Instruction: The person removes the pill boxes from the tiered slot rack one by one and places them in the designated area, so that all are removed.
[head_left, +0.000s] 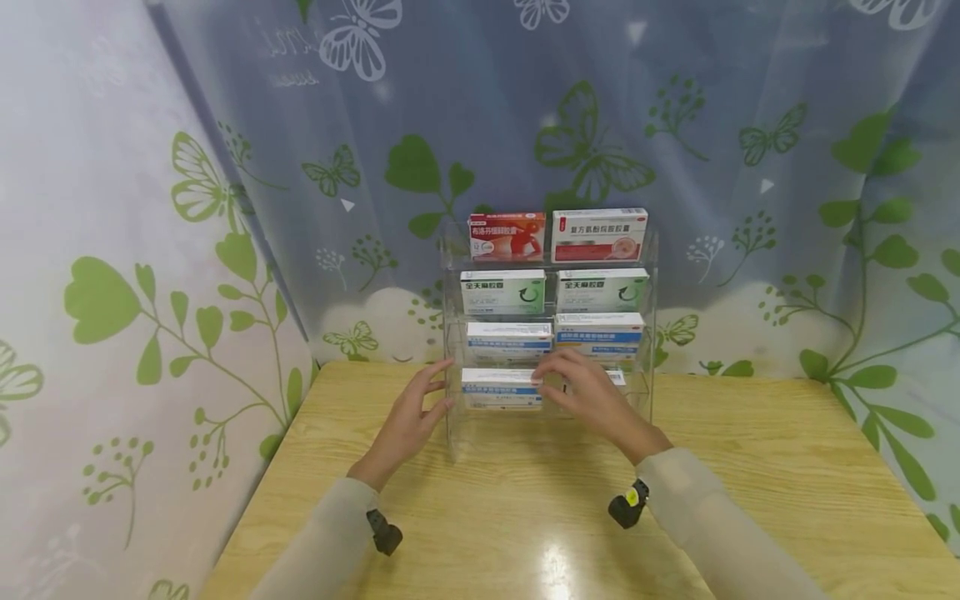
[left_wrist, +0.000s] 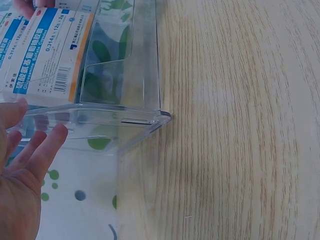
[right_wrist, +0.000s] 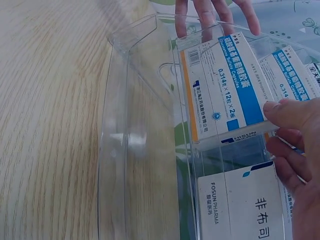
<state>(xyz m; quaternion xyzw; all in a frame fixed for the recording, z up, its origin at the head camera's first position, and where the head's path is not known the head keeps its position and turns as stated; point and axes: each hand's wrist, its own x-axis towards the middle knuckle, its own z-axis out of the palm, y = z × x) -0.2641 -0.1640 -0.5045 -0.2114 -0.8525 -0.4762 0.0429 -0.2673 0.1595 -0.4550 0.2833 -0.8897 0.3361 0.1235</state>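
A clear acrylic rack (head_left: 448, 433) with stepped tiers holds medicine boxes in two columns. In the bottom tier at the left stands a white and blue box of glucosamine capsules (head_left: 501, 390). My right hand (head_left: 592, 396) pinches this box at its upper right corner, with the thumb (right_wrist: 290, 112) at the top edge of its front. Beside the rack's left side panel is my left hand (head_left: 408, 417), its fingers spread and loosely bent at the clear wall. A white box with black lettering (right_wrist: 242, 205) stands in the right bottom slot, partly hidden by my right hand in the head view.
Above are two more blue-striped boxes (head_left: 508, 340), two green and white boxes (head_left: 502, 292), a red box (head_left: 507, 237) and a white and red box (head_left: 598, 236). The rack stands on a wooden table (head_left: 480, 517) against a leaf-and-butterfly patterned curtain (head_left: 495, 108).
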